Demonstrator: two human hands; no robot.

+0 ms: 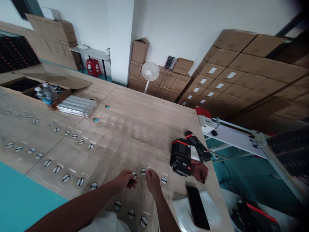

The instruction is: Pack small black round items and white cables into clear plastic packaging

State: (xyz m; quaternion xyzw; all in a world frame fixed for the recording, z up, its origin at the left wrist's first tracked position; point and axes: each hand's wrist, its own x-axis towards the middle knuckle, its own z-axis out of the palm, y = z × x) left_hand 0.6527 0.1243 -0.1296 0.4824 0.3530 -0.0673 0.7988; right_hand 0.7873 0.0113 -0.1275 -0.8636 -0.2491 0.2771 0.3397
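My left hand (125,179) is closed in a pinch, with a round black-and-white sticker (134,175) at its thumb and fingertips. Close to its right, my right hand (153,180) is curled with the fingers together; what they hold, if anything, is hidden. Another round sticker (143,171) shows between the two hands, beside the right fingertips. To the right of that hand is one more sticker (164,180). Clear plastic pieces (130,135) lie in rows over the wooden table (149,106), and similar stickers run leftward in lines and below my hands.
Black boxes (181,154) are stacked on the right, by a brown object I cannot make out (200,170). A black phone (198,206) rests on clear plastic bags (182,212). Bottles (47,96), silvery bars (77,105) and an open carton (65,94) stand at far left.
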